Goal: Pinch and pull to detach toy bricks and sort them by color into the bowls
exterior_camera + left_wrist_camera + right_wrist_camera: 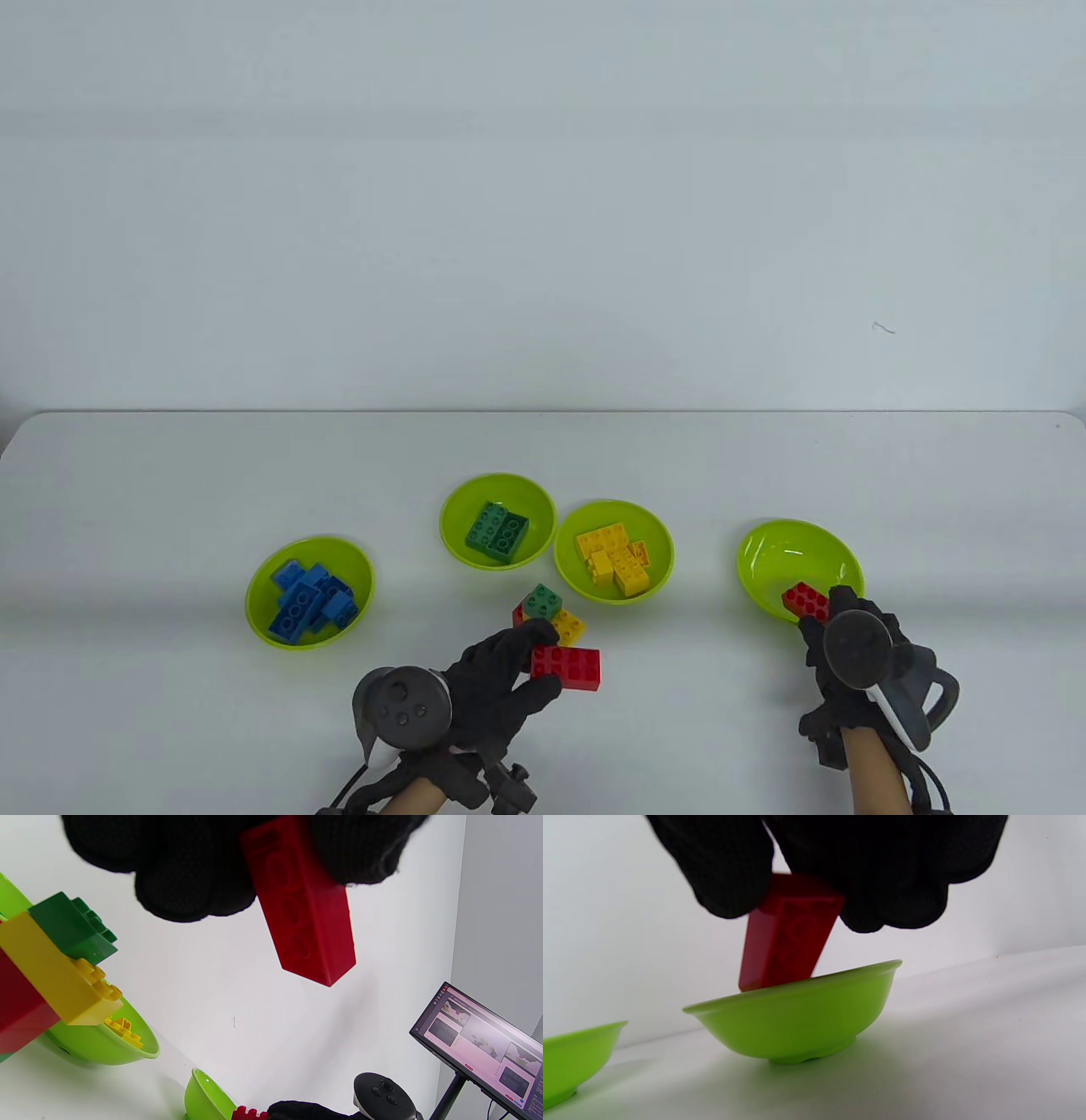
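The green-brick bowl [498,520] and the yellow-brick bowl [613,550] sit so close they seem to touch, so no hand fits between them. There is wide bare table [713,475] between the yellow-brick bowl and the right bowl [800,567]. A small brick stack [547,613] sits in the way just in front of the two middle bowls.

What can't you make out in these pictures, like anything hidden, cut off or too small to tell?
- Right hand: its red brick is half hidden by the fingers in the table view, and its lower end sits behind the bowl rim in the right wrist view.
- Brick cluster: cut off at the left edge of the left wrist view.
- Monitor: its screen content is too small to read.
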Tool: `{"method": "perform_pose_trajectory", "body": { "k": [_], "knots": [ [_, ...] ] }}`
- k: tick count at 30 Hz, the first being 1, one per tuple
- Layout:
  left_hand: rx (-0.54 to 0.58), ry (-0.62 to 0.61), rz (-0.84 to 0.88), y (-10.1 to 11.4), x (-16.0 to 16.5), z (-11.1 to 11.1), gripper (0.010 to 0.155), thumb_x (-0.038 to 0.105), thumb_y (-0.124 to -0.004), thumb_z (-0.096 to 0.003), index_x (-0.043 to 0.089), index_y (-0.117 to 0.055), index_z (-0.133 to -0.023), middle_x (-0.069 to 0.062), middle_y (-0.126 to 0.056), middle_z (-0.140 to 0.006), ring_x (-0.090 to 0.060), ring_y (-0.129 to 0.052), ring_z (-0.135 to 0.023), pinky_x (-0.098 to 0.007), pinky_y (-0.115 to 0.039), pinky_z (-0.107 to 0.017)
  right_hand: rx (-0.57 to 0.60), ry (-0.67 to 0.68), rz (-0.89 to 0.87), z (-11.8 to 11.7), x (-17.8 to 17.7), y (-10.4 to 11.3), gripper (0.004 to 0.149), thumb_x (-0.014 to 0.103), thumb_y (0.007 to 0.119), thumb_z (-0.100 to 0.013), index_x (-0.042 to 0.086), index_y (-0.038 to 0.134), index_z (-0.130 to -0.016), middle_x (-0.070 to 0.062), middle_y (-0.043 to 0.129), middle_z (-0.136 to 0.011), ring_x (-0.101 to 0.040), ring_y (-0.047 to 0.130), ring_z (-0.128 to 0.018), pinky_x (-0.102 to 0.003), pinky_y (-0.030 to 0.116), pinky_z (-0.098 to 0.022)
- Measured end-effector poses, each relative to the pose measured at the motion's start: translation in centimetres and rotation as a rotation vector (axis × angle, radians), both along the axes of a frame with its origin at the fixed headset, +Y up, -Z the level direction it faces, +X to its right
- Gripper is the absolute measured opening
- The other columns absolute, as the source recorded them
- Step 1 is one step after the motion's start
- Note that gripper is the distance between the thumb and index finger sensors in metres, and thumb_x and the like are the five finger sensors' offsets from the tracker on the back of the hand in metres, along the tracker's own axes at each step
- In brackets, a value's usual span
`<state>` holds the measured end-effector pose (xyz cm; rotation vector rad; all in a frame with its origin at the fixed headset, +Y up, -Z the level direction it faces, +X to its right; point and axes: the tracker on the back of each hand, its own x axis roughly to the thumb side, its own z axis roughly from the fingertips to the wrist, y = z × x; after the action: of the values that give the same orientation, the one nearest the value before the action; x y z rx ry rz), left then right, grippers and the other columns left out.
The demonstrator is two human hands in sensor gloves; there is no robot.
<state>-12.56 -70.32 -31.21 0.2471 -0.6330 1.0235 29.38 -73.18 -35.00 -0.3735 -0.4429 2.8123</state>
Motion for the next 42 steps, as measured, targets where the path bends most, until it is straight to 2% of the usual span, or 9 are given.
{"method": "perform_pose_trajectory", "body": {
  "k": [3,6,10,14,21,25,34,42],
  "knots": [
    [-0.013,0.002,0.014,0.0,0.0,0.0,0.066,0.039,-0.074,-0.0468,-0.003,-0.065,-0.096,-0.028,-0.083,-0.084,-0.04,-0.09,-0.07,-0.057,-0.071,-0.056,0.038,0.012,-0.066,0.2,0.0,0.5,0.065,0.041,0.08,-0.05,0.0,0.068,-0.1,-0.027,0.079,-0.093,-0.045,0.082,-0.079,-0.058,0.061,-0.066],
    [-0.028,0.002,0.031,-0.1,0.0,0.0,0.066,0.039,-0.074,-0.0469,-0.003,-0.064,-0.097,-0.028,-0.083,-0.084,-0.04,-0.09,-0.071,-0.057,-0.071,-0.056,0.085,0.078,-0.148,0.7,-0.7,1.6,0.068,0.043,0.078,-0.05,0.001,0.066,-0.101,-0.027,0.076,-0.096,-0.046,0.08,-0.081,-0.058,0.059,-0.067],
    [-0.055,-0.006,0.067,-0.1,0.0,0.0,0.066,0.038,-0.074,-0.047,-0.003,-0.064,-0.097,-0.028,-0.082,-0.085,-0.04,-0.09,-0.071,-0.057,-0.071,-0.057,0.139,0.222,-0.289,1.2,-2.8,3.0,0.071,0.045,0.077,-0.051,0.001,0.063,-0.104,-0.027,0.073,-0.099,-0.046,0.077,-0.085,-0.058,0.057,-0.068],
    [-0.08,-0.013,0.108,-0.2,-0.1,0.0,0.065,0.038,-0.073,-0.0472,-0.003,-0.063,-0.097,-0.028,-0.082,-0.086,-0.04,-0.09,-0.072,-0.057,-0.071,-0.057,0.153,0.418,-0.434,1.9,-6.4,4.4,0.074,0.048,0.076,-0.051,0.0,0.06,-0.106,-0.028,0.07,-0.102,-0.047,0.074,-0.087,-0.059,0.055,-0.07],
    [-0.101,-0.026,0.152,-0.1,-0.1,0.0,0.065,0.038,-0.073,-0.0474,-0.003,-0.063,-0.098,-0.028,-0.082,-0.086,-0.04,-0.09,-0.072,-0.057,-0.071,-0.057,0.094,0.709,-0.587,3.3,-12.4,5.4,0.076,0.049,0.076,-0.051,0.0,0.058,-0.106,-0.028,0.068,-0.103,-0.048,0.073,-0.088,-0.059,0.054,-0.07],
    [-0.097,-0.032,0.153,0.0,-0.1,0.0,0.066,0.038,-0.073,-0.0474,-0.003,-0.063,-0.098,-0.028,-0.082,-0.086,-0.04,-0.09,-0.072,-0.057,-0.071,-0.057,0.043,0.834,-0.589,4.1,-14.8,5.3,0.077,0.05,0.077,-0.05,0.0,0.059,-0.106,-0.028,0.069,-0.103,-0.048,0.073,-0.088,-0.059,0.055,-0.07],
    [-0.095,-0.054,0.147,-0.2,0.2,0.1,0.065,0.038,-0.073,-0.0475,-0.003,-0.063,-0.098,-0.028,-0.082,-0.086,-0.04,-0.09,-0.072,-0.057,-0.071,-0.057,0.051,0.914,-0.5,5.3,-17.2,5.5,0.068,0.043,0.081,-0.049,0.005,0.065,-0.103,-0.023,0.076,-0.097,-0.043,0.079,-0.083,-0.057,0.059,-0.068],
    [-0.096,-0.076,0.142,-0.4,0.4,0.2,0.066,0.039,-0.073,-0.0477,-0.002,-0.063,-0.098,-0.027,-0.082,-0.086,-0.04,-0.09,-0.072,-0.056,-0.071,-0.057,0.087,0.893,-0.483,5.5,-17.1,5.6,0.059,0.038,0.081,-0.049,0.005,0.071,-0.098,-0.021,0.083,-0.09,-0.039,0.085,-0.076,-0.056,0.064,-0.065]
  ]
}}
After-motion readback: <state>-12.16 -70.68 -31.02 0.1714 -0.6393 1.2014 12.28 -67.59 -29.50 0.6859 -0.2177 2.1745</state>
